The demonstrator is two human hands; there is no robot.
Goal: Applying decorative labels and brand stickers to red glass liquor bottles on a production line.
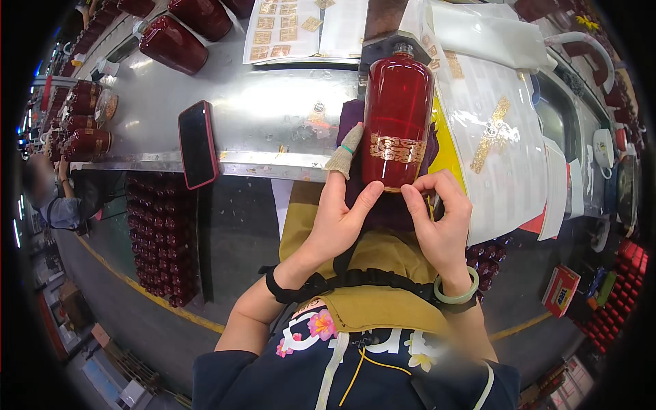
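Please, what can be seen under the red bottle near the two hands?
Dark purple cloth shows at both sides of the red bottle, seemingly beneath it, with something yellow beyond the cloth on the right. The bottle's body hides what lies directly beneath.

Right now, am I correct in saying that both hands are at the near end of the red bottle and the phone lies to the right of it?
Not quite: in the head view, the phone lies left of the red bottle. Both the left hand and right hand are at its near end.
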